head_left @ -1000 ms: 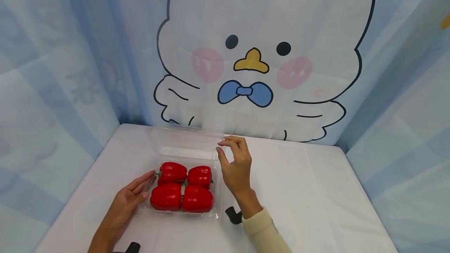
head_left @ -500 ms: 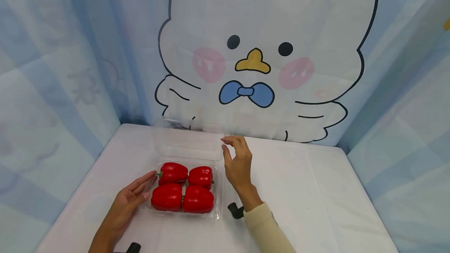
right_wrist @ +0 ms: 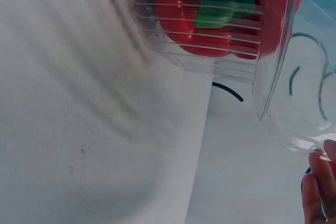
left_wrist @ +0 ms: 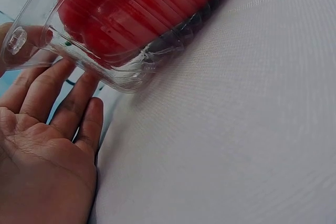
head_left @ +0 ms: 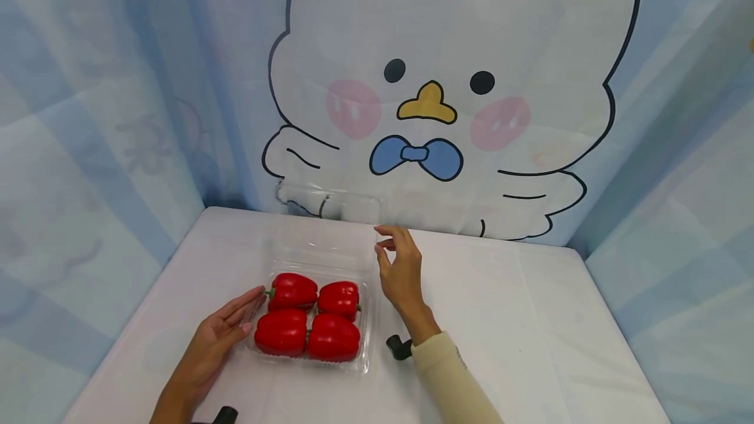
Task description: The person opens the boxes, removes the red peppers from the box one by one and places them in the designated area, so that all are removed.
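Right hand pinches a clear lid that could fall if grip slips, outstretched left hand touching pepper tray

Small curtained booth; kind of building not determinable. One table, white cloth surface, set close to the back curtain. Back curtain printed with one large white cartoon bird, yellow beak, blue bow tie. Left curtain and right curtain, pale blue and white, flanking the table.
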### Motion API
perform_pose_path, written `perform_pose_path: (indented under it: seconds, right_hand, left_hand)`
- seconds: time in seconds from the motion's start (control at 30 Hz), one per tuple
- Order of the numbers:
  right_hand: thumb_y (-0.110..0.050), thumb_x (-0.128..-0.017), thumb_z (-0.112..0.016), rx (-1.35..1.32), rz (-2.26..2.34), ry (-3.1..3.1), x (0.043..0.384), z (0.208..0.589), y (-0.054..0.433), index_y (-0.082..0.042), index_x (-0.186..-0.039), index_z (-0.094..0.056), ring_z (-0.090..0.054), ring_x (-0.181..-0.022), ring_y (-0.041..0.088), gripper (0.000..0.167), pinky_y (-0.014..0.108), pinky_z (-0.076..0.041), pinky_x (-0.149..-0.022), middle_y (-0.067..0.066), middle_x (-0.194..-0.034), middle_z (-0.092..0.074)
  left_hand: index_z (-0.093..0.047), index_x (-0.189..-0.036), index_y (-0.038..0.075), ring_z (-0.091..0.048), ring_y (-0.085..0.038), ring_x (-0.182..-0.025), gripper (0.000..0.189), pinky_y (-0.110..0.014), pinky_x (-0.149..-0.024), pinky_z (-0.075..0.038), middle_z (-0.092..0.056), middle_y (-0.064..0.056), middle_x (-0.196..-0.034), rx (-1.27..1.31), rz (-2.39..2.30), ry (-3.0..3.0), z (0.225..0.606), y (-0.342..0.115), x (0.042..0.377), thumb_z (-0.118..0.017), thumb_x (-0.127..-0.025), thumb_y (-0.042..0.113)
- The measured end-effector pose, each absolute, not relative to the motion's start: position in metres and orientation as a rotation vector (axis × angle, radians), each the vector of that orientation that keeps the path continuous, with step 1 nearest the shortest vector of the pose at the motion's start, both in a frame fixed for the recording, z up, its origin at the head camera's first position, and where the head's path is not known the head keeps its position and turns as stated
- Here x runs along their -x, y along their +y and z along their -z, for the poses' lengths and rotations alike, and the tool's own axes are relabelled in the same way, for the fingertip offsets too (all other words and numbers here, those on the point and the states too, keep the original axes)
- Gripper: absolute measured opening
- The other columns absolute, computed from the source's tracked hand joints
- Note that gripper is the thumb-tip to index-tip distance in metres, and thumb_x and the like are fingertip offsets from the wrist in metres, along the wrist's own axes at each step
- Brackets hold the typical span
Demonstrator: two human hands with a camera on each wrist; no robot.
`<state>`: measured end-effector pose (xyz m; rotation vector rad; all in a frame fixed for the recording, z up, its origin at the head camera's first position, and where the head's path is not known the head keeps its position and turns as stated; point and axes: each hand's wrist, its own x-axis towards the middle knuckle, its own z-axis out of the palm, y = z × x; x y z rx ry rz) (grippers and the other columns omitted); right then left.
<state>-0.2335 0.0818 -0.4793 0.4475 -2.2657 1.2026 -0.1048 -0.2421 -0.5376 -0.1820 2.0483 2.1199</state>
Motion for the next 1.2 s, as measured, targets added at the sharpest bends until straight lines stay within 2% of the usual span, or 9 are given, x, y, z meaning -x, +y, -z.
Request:
perform_pose_path:
  seconds: [0.3,0.53,0.8,0.97,1.07,1.2]
  right_hand:
    - [0.006,-0.094,-0.074,-0.374,-1.237,-2.392,0.24,0.489,0.085,-0.015,-0.135,-0.068,-0.076,-0.095,0.022,0.046,0.038,-0.065,-0.091,0.008,-0.126,-0.072]
    - [0.0,-0.098,-0.073,-0.314,-1.269,-2.481,0.244,0.497,0.087,-0.016,-0.14,-0.067,-0.074,-0.093,0.02,0.046,0.033,-0.066,-0.085,0.007,-0.134,-0.071]
    - [-0.006,-0.101,-0.071,-0.245,-1.332,-2.574,0.246,0.501,0.087,-0.015,-0.144,-0.065,-0.073,-0.094,0.021,0.045,0.033,-0.066,-0.08,0.009,-0.136,-0.071]
    - [-0.007,-0.102,-0.07,-0.218,-1.339,-2.625,0.247,0.503,0.087,-0.013,-0.145,-0.065,-0.071,-0.091,0.02,0.044,0.029,-0.064,-0.076,0.011,-0.136,-0.071]
    - [-0.008,-0.103,-0.068,-0.196,-1.348,-2.661,0.247,0.503,0.087,-0.012,-0.145,-0.065,-0.07,-0.088,0.018,0.043,0.025,-0.061,-0.071,0.013,-0.131,-0.073]
    - [-0.007,-0.103,-0.067,-0.187,-1.364,-2.684,0.248,0.504,0.086,-0.009,-0.144,-0.066,-0.068,-0.081,0.015,0.041,0.021,-0.055,-0.064,0.015,-0.115,-0.075]
  left_hand:
    - [-0.037,-0.165,0.01,-0.05,0.024,-0.129,0.071,-0.014,-0.106,-0.049,-0.034,-0.009,-0.174,0.119,-2.148,2.055,0.54,-0.24,0.103,-0.07,-0.104,0.022]
    - [-0.036,-0.166,0.009,-0.049,0.023,-0.13,0.071,-0.013,-0.106,-0.049,-0.033,-0.009,-0.174,0.122,-2.164,2.032,0.54,-0.24,0.103,-0.069,-0.104,0.021]
    - [-0.037,-0.166,0.015,-0.048,0.021,-0.134,0.072,-0.015,-0.106,-0.049,-0.034,-0.005,-0.174,0.151,-2.14,2.052,0.539,-0.24,0.102,-0.071,-0.104,0.024]
    - [-0.036,-0.166,0.012,-0.049,0.022,-0.133,0.071,-0.014,-0.106,-0.049,-0.033,-0.007,-0.174,0.124,-2.161,2.038,0.539,-0.241,0.102,-0.069,-0.104,0.022]
    - [-0.035,-0.166,0.009,-0.05,0.022,-0.131,0.07,-0.013,-0.106,-0.049,-0.033,-0.008,-0.174,0.095,-2.175,2.029,0.54,-0.241,0.102,-0.068,-0.105,0.02]
    - [-0.035,-0.166,0.008,-0.05,0.023,-0.131,0.069,-0.012,-0.106,-0.049,-0.034,-0.007,-0.174,0.082,-2.182,2.027,0.54,-0.242,0.101,-0.066,-0.106,0.019]
